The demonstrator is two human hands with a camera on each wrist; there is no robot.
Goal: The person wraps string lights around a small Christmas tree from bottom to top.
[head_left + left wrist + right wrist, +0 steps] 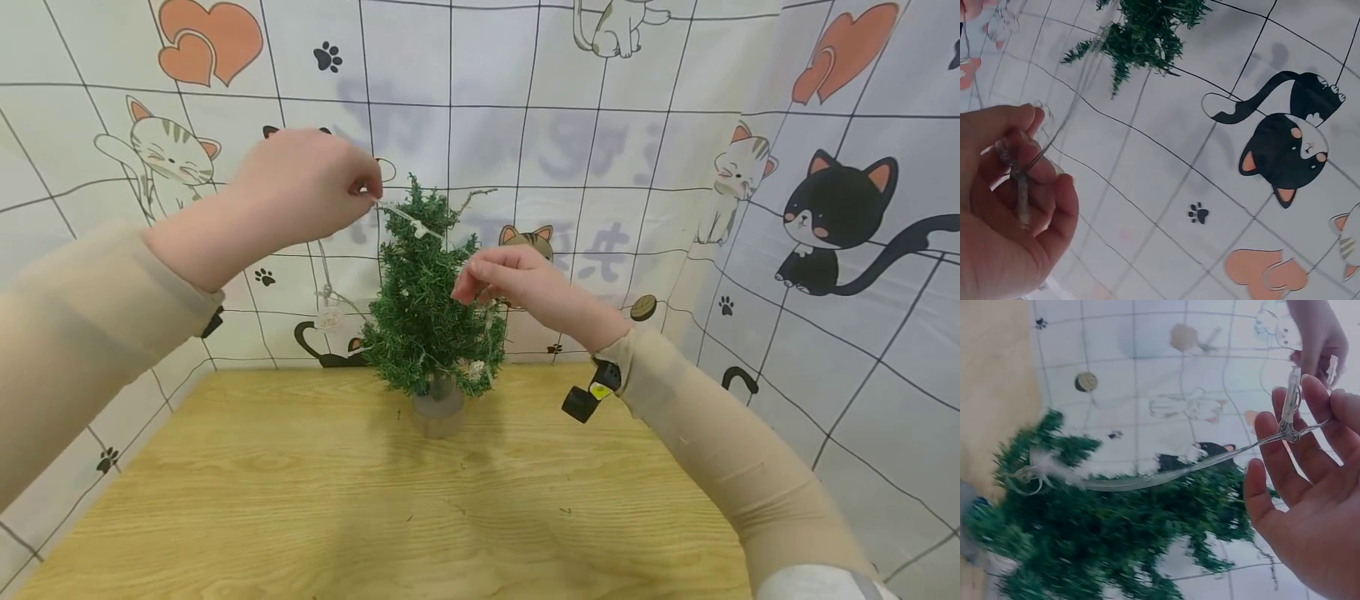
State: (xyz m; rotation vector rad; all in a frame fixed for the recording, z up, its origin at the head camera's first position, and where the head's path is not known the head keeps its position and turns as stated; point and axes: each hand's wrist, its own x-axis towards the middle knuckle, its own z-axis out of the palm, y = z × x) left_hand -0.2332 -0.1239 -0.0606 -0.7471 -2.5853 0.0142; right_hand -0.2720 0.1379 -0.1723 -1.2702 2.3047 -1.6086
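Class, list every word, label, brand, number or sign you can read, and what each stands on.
No text reads clearly.
Faint purple characters on the patterned backdrop: too blurred to read.
Yellow patch on the black wrist device: too small to tell whether it bears text.

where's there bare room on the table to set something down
Free: the table in front of the base, bare but for small dark specks, and left of the base to the backdrop. Crowded: around the tree, where the light string, left hand and right hand are.
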